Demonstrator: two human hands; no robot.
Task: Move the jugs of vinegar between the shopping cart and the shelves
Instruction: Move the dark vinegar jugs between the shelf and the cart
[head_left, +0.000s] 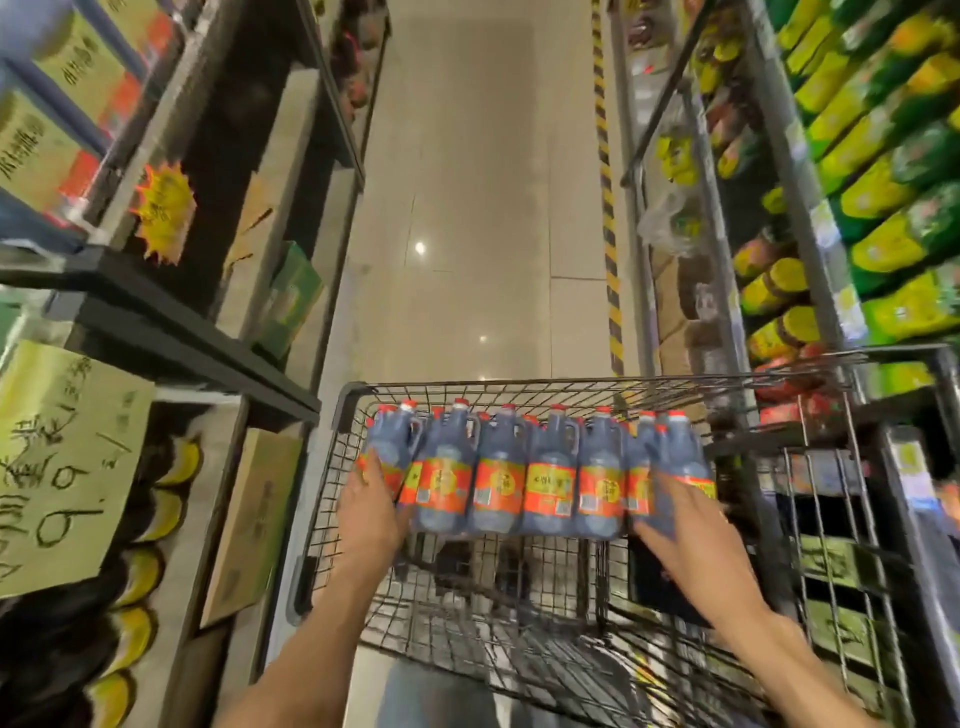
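Several dark vinegar jugs (548, 478) with red caps and red-and-yellow labels stand in rows at the far end of the wire shopping cart (358, 400). My left hand (371, 506) lies against the leftmost jug (387, 452), fingers reaching up its side. My right hand (685, 514) is at the rightmost jug (680, 457), fingers spread over its lower part; blur hides whether they curl round it. Both forearms reach in over the near part of the basket.
Dark shelves (171, 332) stand close on the left with boxes, a yellow handwritten price sign (57, 462) and dark bottles with yellow caps. Right shelves (769, 104) hold green and yellow packets. A tiled aisle (467, 208) runs ahead beyond the cart.
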